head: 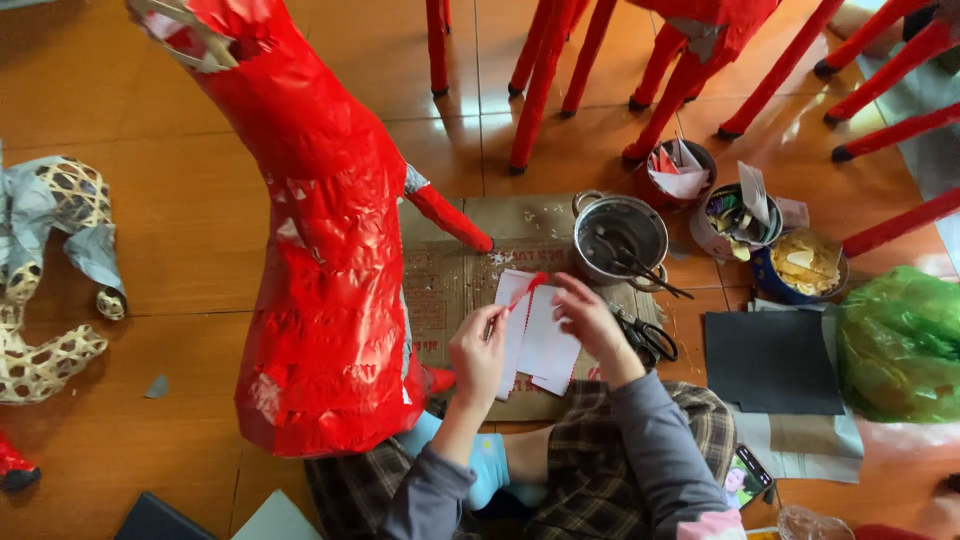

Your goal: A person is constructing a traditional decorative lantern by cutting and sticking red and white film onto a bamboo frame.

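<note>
Left hand (478, 352) pinches brush (512, 305), probably; right hand (590, 318) half-curled, fingertips on white paper (545, 345).

Left hand (478, 352) grips a red-tipped brush (512, 303) over white paper sheets (545, 340). Right hand (588, 315) presses the sheets. Red paper-covered animal figure (320, 260) stands alongside.

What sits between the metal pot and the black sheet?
Head view: black-handled scissors lie on the floor between the metal pot and the black sheet.
</note>
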